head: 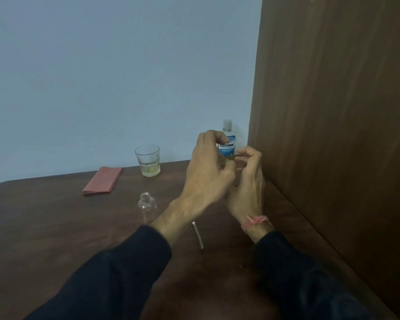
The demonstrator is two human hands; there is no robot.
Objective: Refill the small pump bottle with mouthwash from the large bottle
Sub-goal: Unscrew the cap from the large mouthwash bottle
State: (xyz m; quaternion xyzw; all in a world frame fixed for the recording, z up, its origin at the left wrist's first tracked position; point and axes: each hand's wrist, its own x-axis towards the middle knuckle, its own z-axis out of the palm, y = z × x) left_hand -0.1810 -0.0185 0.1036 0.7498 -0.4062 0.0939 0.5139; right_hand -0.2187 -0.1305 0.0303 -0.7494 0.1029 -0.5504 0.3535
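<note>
**Both hands raised over the table, small bottle standing uncapped**

The left hand (208,174) and right hand (247,181) meet above the dark table (56,227), fingers curled around a thin, small object between them; what it is cannot be told. The small clear bottle (147,207) stands open-necked on the table, just left of the left wrist. The large mouthwash bottle (228,142) stands capped behind the hands, by the wooden panel (333,112). A glass (147,160) and folded red cloth (102,180) sit further left.
</note>
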